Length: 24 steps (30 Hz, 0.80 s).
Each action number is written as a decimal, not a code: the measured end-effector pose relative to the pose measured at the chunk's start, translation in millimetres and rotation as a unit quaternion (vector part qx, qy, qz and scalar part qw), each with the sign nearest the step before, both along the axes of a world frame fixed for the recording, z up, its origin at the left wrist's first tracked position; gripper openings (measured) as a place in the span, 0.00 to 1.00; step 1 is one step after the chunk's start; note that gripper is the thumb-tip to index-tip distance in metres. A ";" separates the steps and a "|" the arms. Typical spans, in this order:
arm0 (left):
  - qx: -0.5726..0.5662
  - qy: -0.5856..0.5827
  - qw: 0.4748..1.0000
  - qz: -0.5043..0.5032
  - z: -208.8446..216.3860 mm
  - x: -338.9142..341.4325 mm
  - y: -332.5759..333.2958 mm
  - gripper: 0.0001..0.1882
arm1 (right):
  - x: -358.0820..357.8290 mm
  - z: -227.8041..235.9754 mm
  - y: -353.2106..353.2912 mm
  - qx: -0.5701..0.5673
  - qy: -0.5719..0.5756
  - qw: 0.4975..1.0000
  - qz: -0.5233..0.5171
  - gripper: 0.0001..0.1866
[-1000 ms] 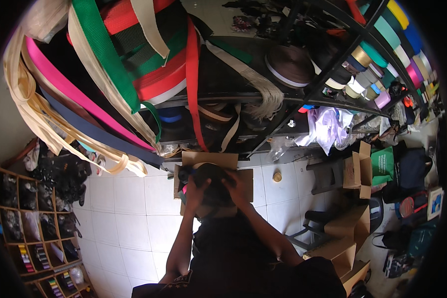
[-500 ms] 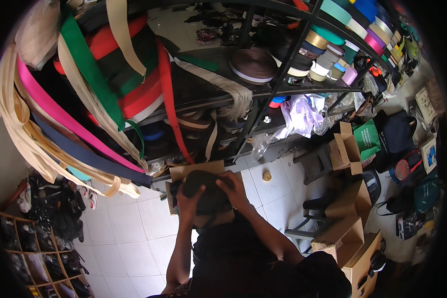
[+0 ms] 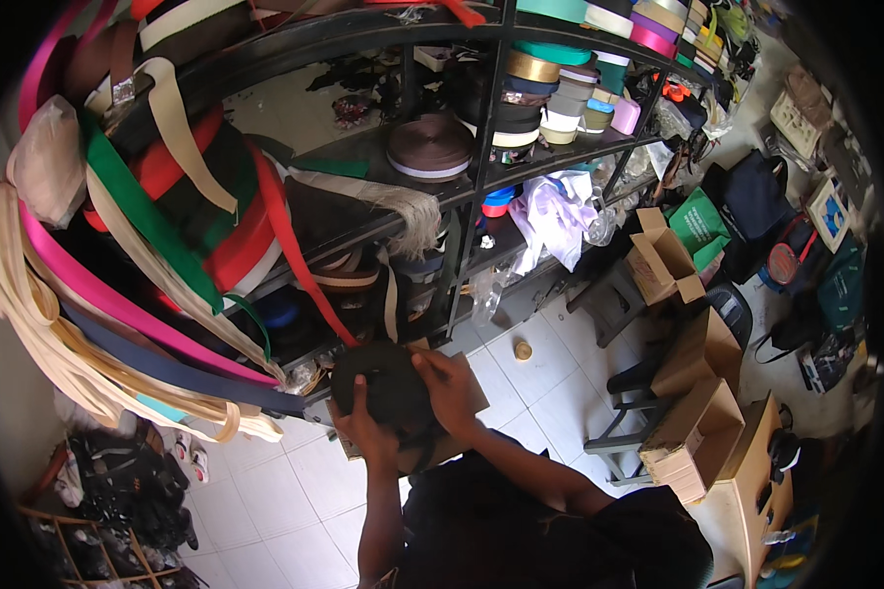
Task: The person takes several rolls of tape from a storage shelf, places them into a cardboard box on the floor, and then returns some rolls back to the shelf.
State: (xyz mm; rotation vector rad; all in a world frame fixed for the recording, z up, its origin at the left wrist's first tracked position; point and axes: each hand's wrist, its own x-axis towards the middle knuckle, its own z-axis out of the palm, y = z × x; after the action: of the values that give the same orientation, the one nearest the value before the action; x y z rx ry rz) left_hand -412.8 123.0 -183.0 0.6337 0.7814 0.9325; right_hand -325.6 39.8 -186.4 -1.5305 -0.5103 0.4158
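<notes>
A dark, round roll of webbing [image 3: 381, 378] is between my two hands, over an open cardboard box [image 3: 476, 381]. My left hand [image 3: 366, 424] grips its near left side, with the thumb lying on the flat face. My right hand [image 3: 446, 389] is closed on the right edge, thumb and fingers bent against it. A loose dark strip hangs down near my right wrist. The roll covers most of the box.
Ahead stands a black shelf rack [image 3: 481, 128] with coloured webbing rolls. Long strips, including a red one [image 3: 300, 250], droop from it on the left. Open cartons [image 3: 697, 437] and a dark chair [image 3: 638, 378] are at right. A small tape roll [image 3: 523, 349] lies on the tiled floor.
My view has swung to the right. The roll has turned more of its round face upward and come nearer the shelf's hanging strips, with both hands still on it.
</notes>
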 end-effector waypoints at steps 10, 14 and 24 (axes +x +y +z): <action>0.220 0.066 0.971 -0.062 18.6 23.3 -37.0 0.29 | 21.4 39.0 4.4 0.169 -0.019 0.979 -0.113 0.20; 0.161 0.038 0.972 -0.169 22.5 -4.4 -3.8 0.30 | 48.9 64.4 -13.9 0.153 -0.058 0.986 0.000 0.20; 0.196 0.079 0.933 -0.291 53.6 6.0 11.2 0.25 | 68.0 84.1 -25.2 0.079 -0.090 0.986 0.112 0.17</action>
State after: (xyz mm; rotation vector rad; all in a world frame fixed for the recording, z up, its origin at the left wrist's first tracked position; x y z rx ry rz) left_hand -406.8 134.2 -129.4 1.2260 0.4966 0.4871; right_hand -257.5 14.6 -102.3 -1.3690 -0.8436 0.4011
